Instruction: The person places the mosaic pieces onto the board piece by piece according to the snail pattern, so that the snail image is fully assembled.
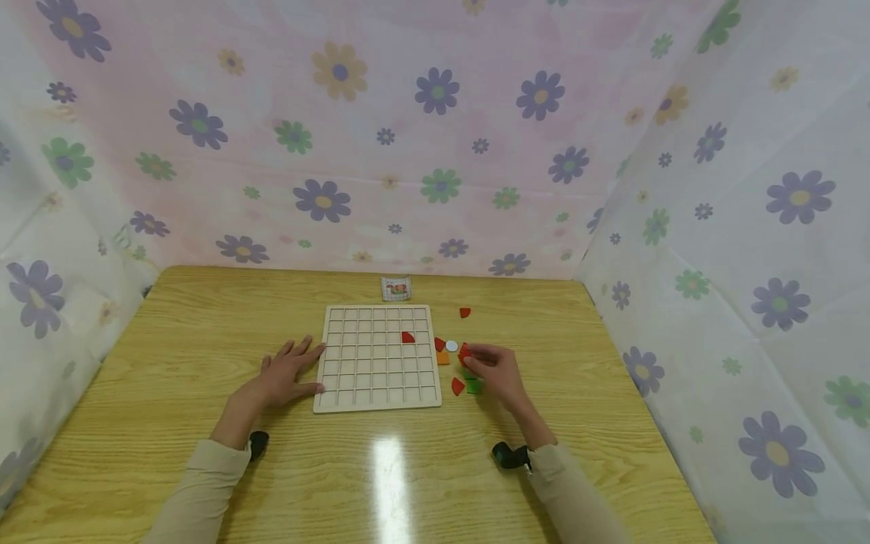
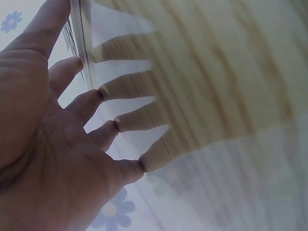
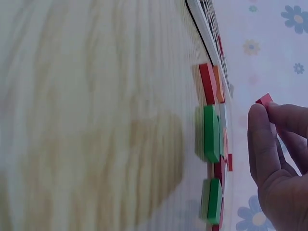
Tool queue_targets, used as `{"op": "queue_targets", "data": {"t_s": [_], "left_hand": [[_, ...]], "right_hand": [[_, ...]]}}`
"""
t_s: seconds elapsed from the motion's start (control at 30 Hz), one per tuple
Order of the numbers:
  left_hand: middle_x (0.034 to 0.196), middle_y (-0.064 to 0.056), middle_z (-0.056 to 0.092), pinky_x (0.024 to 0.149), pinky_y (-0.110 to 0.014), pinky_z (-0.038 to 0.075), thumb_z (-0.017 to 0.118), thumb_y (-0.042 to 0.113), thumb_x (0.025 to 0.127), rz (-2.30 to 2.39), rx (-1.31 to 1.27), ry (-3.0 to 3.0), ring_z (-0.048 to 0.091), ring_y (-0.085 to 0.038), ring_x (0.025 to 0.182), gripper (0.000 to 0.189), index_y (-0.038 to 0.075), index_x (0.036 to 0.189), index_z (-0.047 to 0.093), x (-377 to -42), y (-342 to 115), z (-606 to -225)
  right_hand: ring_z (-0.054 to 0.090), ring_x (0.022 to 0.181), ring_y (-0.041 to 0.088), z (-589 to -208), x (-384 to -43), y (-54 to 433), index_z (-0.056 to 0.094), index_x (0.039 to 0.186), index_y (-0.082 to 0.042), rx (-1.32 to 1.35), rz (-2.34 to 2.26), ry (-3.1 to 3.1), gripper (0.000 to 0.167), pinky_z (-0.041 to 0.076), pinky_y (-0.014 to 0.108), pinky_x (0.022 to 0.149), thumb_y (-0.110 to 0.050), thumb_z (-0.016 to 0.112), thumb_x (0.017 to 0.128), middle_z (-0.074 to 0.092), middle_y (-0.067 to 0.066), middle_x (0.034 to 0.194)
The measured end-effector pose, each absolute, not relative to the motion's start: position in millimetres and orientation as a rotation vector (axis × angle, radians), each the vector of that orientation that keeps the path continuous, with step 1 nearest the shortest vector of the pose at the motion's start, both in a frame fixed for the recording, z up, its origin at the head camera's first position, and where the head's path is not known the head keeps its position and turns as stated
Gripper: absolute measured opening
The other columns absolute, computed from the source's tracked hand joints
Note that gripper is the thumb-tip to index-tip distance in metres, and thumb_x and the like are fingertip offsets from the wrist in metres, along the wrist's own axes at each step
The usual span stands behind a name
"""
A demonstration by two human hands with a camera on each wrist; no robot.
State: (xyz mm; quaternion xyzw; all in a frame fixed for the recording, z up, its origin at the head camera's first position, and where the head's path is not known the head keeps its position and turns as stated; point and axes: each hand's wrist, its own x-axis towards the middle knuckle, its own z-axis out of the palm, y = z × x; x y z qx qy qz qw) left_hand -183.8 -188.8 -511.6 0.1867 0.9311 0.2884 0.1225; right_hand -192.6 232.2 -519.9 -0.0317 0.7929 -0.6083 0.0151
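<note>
A wooden grid board (image 1: pixel 378 364) lies flat on the table, with one red quarter-round piece (image 1: pixel 408 337) in a cell towards its upper right. At the board's left edge rests my left hand (image 1: pixel 280 378), fingers spread, thumb and fingertips touching the rim. Right of the board, my right hand (image 1: pixel 501 374) pinches a red piece (image 3: pixel 264 99) between thumb and fingertips, above the loose pieces. Around it lie a white round piece (image 1: pixel 451 346), an orange square piece (image 1: pixel 443 358), a red quarter-round piece (image 1: pixel 458 386) and green pieces (image 1: pixel 473 386), partly hidden by the hand.
A small picture card (image 1: pixel 396 289) lies behind the board. Another red piece (image 1: pixel 465 312) sits apart at the back right. Flowered cloth (image 1: pixel 435 151) hangs behind and on both sides of the wooden table (image 1: pixel 306 483).
</note>
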Motion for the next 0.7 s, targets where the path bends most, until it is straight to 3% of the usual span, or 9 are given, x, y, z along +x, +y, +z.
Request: {"op": "queue_targets", "data": {"t_s": [0.13, 0.33, 0.57, 0.7], "left_hand": [[0.163, -0.032, 0.019, 0.105, -0.085, 0.008, 0.074, 0.034, 0.093, 0.872, 0.537, 2.695, 0.01, -0.063, 0.146, 0.08, 0.002, 0.156, 0.037, -184.4, -189.2, -512.5], [0.164, -0.032, 0.017, 0.106, -0.084, 0.006, 0.073, 0.034, 0.094, 0.888, 0.539, 2.681, 0.008, -0.062, 0.147, 0.08, 0.002, 0.157, 0.036, -186.3, -190.1, -514.4], [0.164, -0.032, 0.017, 0.106, -0.084, 0.006, 0.073, 0.035, 0.094, 0.884, 0.534, 2.674, 0.007, -0.062, 0.147, 0.081, 0.002, 0.157, 0.035, -187.0, -189.2, -513.1], [0.163, -0.033, 0.017, 0.105, -0.085, 0.007, 0.074, 0.034, 0.093, 0.878, 0.53, 2.676, 0.008, -0.063, 0.146, 0.082, 0.002, 0.157, 0.035, -187.2, -189.8, -514.4]], "right_hand": [[0.073, 0.094, 0.021, -521.8, -195.1, 220.9, 0.069, 0.124, 0.008, -0.148, -1.896, 2.458, 0.03, 0.061, 0.03, 0.079, -0.002, 0.068, 0.096, 0.072, 0.027, 0.115], [0.068, 0.085, 0.007, -526.4, -198.9, 207.6, 0.072, 0.118, 0.008, -0.123, -1.866, 2.456, 0.028, 0.057, 0.021, 0.073, -0.006, 0.073, 0.094, 0.074, 0.021, 0.103], [0.072, 0.086, 0.014, -530.6, -201.2, 197.1, 0.073, 0.111, 0.01, -0.124, -1.774, 2.457, 0.025, 0.057, 0.022, 0.074, -0.005, 0.076, 0.091, 0.074, 0.024, 0.105], [0.072, 0.083, 0.012, -529.7, -200.5, 186.8, 0.075, 0.105, 0.005, -0.112, -1.762, 2.487, 0.019, 0.056, 0.022, 0.074, -0.008, 0.078, 0.091, 0.075, 0.018, 0.101]]}}
